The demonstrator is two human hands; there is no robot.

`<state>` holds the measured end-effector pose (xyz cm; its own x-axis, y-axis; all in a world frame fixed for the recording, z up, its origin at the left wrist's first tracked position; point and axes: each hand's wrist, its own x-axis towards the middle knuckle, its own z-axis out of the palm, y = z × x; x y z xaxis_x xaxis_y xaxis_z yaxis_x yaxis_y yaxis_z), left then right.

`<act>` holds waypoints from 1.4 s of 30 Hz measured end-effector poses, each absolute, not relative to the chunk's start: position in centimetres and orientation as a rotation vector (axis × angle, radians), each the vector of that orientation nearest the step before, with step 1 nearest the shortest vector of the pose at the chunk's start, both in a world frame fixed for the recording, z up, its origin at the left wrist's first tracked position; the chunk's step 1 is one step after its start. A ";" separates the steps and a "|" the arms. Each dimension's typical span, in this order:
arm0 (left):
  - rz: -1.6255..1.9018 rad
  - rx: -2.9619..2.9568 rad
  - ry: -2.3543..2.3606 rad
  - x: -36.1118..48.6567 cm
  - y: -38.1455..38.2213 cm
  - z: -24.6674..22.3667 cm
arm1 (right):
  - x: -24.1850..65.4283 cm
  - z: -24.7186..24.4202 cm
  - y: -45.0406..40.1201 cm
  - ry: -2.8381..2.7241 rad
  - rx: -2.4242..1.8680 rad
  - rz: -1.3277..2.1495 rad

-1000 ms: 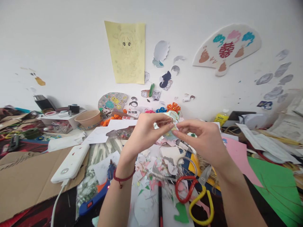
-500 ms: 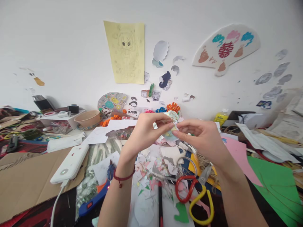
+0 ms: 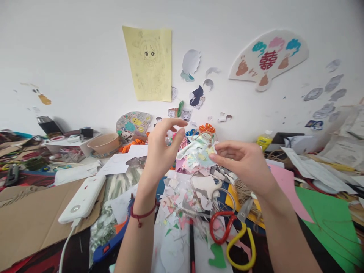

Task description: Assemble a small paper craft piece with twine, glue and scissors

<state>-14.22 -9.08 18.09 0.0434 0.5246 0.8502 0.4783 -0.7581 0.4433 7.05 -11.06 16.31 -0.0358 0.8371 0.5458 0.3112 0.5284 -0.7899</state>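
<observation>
Left hand (image 3: 160,151) empty, thumb and fingers apart, left of patterned bundle (image 3: 196,153); right hand (image 3: 244,161) pinches its right edge, probably steadying it, centre, beyond paper scraps (image 3: 174,203).

I count two hands, left hand (image 3: 159,149) and right hand (image 3: 244,161), near mid-dial; two fans, a patterned fan (image 3: 133,124) at nine o'clock and a white fan (image 3: 269,57) at two; one yellow drawing (image 3: 148,70) at eleven; one glue gun (image 3: 113,240) at seven; one pair of scissors (image 3: 243,217) at five.
</observation>
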 end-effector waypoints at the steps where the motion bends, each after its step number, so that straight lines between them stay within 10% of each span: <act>1: 1.919 2.215 1.099 -14.1 -9.1 18.0 | 7.0 16.3 -11.1 -1.613 -0.998 0.540; 42: 1.430 2.893 1.051 -11.3 -11.2 18.0 | 5.8 16.9 -13.1 -1.774 -0.950 -0.388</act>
<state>-11.28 -11.22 17.98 0.4618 0.4145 0.7842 0.6248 -0.7795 0.0441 5.84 -13.14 16.86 -0.1462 0.4180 0.8966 0.7543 0.6335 -0.1724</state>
